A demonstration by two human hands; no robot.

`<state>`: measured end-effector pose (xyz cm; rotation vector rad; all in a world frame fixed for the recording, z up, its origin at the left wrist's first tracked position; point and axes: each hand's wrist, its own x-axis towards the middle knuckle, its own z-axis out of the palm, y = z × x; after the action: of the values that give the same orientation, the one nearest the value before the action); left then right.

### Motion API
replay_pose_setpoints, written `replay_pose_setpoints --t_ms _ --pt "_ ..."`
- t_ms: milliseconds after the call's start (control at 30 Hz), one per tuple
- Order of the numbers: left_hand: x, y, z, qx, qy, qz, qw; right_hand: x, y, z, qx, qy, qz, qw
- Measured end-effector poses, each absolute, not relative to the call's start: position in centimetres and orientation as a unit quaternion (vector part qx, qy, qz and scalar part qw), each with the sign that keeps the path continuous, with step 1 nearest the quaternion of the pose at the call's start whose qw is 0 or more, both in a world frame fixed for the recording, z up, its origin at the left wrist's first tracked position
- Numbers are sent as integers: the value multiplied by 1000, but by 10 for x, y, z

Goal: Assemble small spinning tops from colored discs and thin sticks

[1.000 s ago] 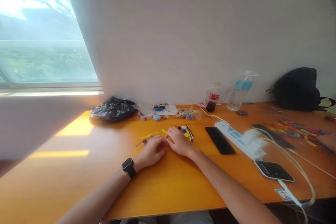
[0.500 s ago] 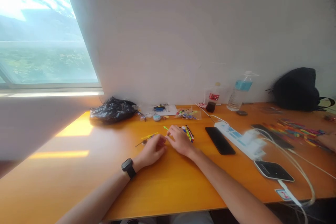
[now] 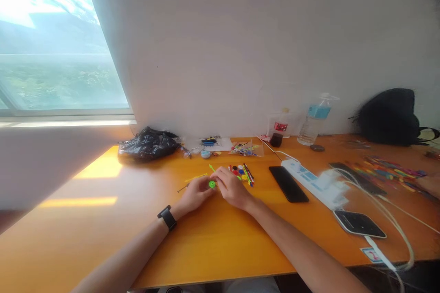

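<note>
My left hand (image 3: pixel 195 194), below a dark wristwatch (image 3: pixel 167 217), has its fingers closed on a small bright green disc (image 3: pixel 212 184). Against it, my right hand (image 3: pixel 234 188) is pinched around a thin green stick with an arrow-like tip (image 3: pixel 211 167) that sticks up past the fingers. Where stick and disc meet is hidden by the fingers. Just left of my hands lie yellow sticks (image 3: pixel 196 177) and a thin dark rod (image 3: pixel 183 188). To the right of my right hand are several coloured discs (image 3: pixel 235 168) and a bundle of coloured sticks (image 3: pixel 248 174).
A black plastic bag (image 3: pixel 147 144), a paper sheet (image 3: pixel 225 143) and a clear bag of parts (image 3: pixel 245 148) line the back. On the right are a black phone (image 3: pixel 288 184), a power strip (image 3: pixel 312 183) with cables, a water bottle (image 3: pixel 311 123) and a pile of coloured sticks (image 3: pixel 392 168).
My left hand has turned, and the green disc now shows between its fingers. My right hand has shifted slightly left with the green stick, uncovering the coloured discs beside it.
</note>
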<state>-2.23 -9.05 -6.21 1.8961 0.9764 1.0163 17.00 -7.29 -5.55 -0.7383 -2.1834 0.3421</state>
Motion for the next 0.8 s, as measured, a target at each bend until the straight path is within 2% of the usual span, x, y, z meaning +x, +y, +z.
replay_pose_setpoints --t_ms 233,800 --pt "-21 -91 -61 722 390 399 409 170 -68 -64 -324 -814 186 445" --pt "-22 -92 -58 722 381 395 422 170 -69 -58 -284 -832 172 445"
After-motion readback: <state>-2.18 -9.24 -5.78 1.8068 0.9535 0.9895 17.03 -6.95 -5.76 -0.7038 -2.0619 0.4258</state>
